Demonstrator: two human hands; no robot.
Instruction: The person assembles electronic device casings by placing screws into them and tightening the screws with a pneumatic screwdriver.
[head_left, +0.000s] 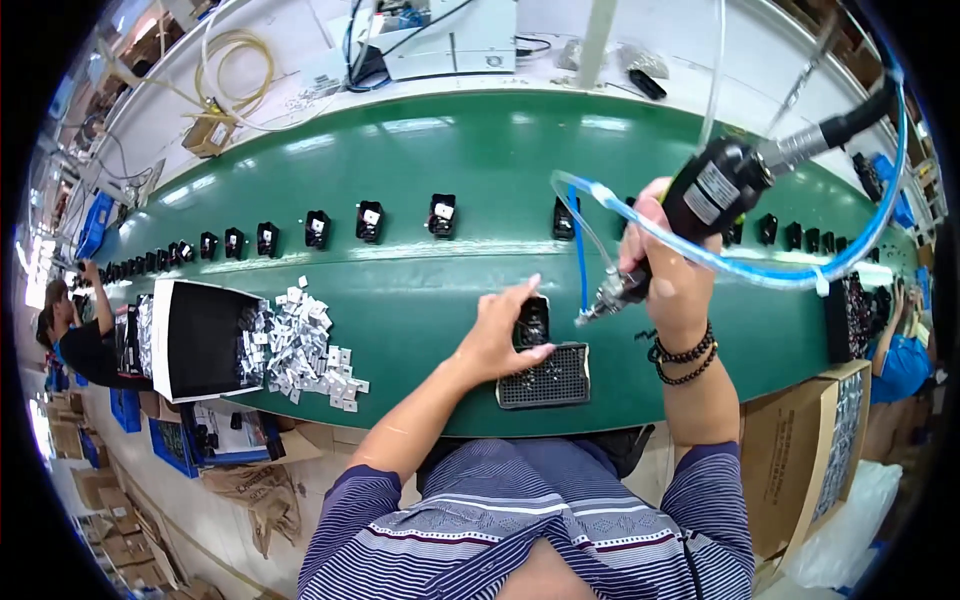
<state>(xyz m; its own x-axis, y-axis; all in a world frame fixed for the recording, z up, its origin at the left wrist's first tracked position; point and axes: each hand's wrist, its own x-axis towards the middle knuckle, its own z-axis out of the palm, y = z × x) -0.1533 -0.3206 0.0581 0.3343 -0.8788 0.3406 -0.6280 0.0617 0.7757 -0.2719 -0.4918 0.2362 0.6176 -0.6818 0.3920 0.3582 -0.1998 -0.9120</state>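
Note:
My right hand grips a black electric screwdriver, its bit slanting down to the left over the green bench. A clear tube and a blue air hose run to it. My left hand spans a small black plastic housing, thumb at its near end and fingers at its far end. Just in front of me, touching or nearly touching that housing, lies a black gridded tray with small shiny screws in it. The screwdriver's tip is apart from the housing, to its right.
Similar black housings stand in a row along the green bench. At left, small metal plates spill from a white-edged box. A cardboard box stands at lower right. People work at both far ends.

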